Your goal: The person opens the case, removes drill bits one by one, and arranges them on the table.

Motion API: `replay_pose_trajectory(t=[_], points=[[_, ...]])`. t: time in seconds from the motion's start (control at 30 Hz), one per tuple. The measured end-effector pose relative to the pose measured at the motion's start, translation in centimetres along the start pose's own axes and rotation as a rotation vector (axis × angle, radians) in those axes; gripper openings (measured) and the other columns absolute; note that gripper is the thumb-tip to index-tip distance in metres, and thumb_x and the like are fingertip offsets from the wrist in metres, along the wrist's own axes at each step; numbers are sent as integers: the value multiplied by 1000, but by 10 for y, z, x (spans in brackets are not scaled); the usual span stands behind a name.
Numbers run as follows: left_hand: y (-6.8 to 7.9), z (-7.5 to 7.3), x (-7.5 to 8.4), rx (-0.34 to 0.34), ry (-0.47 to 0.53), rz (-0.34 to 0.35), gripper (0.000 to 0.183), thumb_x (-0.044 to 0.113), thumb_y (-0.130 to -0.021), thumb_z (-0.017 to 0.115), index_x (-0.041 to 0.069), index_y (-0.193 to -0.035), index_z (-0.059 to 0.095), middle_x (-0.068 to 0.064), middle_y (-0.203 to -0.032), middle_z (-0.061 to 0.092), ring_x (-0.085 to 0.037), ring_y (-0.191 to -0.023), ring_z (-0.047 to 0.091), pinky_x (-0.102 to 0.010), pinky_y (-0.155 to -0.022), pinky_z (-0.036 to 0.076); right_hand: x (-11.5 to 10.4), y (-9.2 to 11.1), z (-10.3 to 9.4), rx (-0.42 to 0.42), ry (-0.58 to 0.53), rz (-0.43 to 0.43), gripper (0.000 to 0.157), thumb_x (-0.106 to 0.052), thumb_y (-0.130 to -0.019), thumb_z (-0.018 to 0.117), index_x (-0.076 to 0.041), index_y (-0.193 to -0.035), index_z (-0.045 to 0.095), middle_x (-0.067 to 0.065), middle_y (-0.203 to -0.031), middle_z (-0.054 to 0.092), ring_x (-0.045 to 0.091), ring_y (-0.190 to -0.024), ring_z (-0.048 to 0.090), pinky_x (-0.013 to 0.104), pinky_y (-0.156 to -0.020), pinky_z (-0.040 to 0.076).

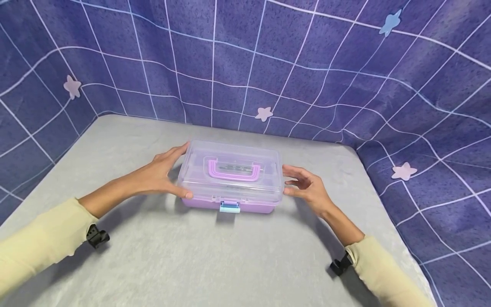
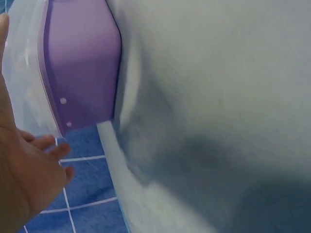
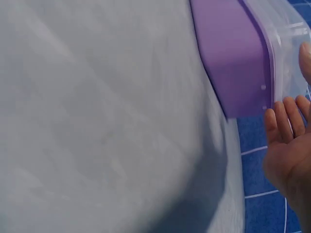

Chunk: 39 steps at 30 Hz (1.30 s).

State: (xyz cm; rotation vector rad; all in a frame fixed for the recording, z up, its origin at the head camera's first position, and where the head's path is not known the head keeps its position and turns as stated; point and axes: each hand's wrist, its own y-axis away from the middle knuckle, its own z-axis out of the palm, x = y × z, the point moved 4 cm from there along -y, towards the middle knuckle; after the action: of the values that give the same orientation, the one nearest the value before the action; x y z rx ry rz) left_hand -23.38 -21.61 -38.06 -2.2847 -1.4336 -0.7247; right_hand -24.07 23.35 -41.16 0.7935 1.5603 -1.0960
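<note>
Left hand [image 1: 159, 172] and right hand [image 1: 310, 189], both unclenched, flanked a clear-lidded purple plastic box [image 1: 231, 187], well inside the grey tabletop's [image 1: 230, 264] side edges.

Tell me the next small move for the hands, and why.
I'd probably bring the left hand and right hand inward to steady the box: they flank its two ends, its lid is down, and neither hand seems to grip firmly.
</note>
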Motion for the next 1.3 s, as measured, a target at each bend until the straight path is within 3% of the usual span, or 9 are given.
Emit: replay_pose_trajectory(t=[0.13, 0.23, 0.37, 0.67, 0.83, 0.93, 1.03, 1.13, 1.3], points=[[0, -1, -6, -29, 105, 12, 153, 53, -72, 106, 24, -185, 6, -20, -188, 23, -55, -170, 25, -87, -128, 23, 4, -7, -3, -53, 46, 14, 91, 18, -82, 89, 16, -163, 47, -8, -161, 67, 1, -144, 64, 28, -120, 56], [-2, -3, -9, -31, 171, 32, 150, 44, -72, 109, 22, -184, 12, -19, -186, 28, -51, -170, 29, -85, -131, 22, 5, -12, -4, -87, 83, 20, 99, 13, -80, 92, 13, -166, 43, 12, -174, 53, -2, -148, 59, 26, -124, 52], [-4, -4, -12, -11, 184, 49, 146, 38, -71, 110, 20, -183, 19, -19, -183, 36, -48, -168, 35, -83, -132, 23, 4, -15, -4, -107, 100, 38, 106, 2, -79, 97, 12, -168, 41, 31, -176, 39, -3, -144, 61, 23, -124, 50], [-9, -9, -13, 23, 189, 68, 135, 30, -74, 107, 6, -180, 27, -23, -178, 43, -50, -165, 40, -84, -131, 24, 0, -20, -5, -89, 122, 48, 105, -19, -82, 99, 13, -165, 43, 33, -174, 41, -4, -140, 63, 24, -127, 47], [-15, -12, -12, 27, 305, 65, 113, 22, -88, 96, 4, -178, 30, -26, -180, 38, -55, -164, 37, -82, -131, 26, -3, -25, -8, -56, 140, 59, 100, -26, -88, 96, 13, -165, 45, 37, -169, 46, -3, -137, 64, 23, -122, 51], [-19, -13, -10, 32, 383, 73, 99, 16, -95, 86, 1, -177, 32, -27, -180, 38, -56, -163, 40, -71, -131, 38, -4, -30, -8, -24, 149, 61, 88, -24, -95, 92, 12, -163, 50, 39, -163, 53, -1, -134, 67, 21, -115, 55], [-23, -14, -9, 38, 445, 71, 85, 12, -101, 78, -1, -173, 36, -28, -175, 45, -53, -161, 45, -39, -124, 52, -6, -34, -9, 7, 159, 58, 80, -27, -99, 89, 11, -160, 55, 32, -156, 64, 1, -128, 71, 21, -110, 58], [-25, -14, -8, 46, 484, 55, 72, 11, -104, 73, -2, -167, 42, -29, -168, 53, -49, -158, 50, -13, -108, 51, -6, -38, -9, 33, 148, 54, 84, -35, -97, 90, 13, -157, 57, 8, -143, 79, 1, -123, 73, 21, -109, 58], [-27, -14, -6, 70, 507, 29, 55, 20, -108, 68, -1, -155, 50, -26, -159, 62, -31, -146, 62, -13, -105, 51, -7, -42, -11, 74, 142, 47, 97, -49, -89, 93, 16, -153, 59, -22, -119, 80, 0, -118, 73, 19, -106, 57]])
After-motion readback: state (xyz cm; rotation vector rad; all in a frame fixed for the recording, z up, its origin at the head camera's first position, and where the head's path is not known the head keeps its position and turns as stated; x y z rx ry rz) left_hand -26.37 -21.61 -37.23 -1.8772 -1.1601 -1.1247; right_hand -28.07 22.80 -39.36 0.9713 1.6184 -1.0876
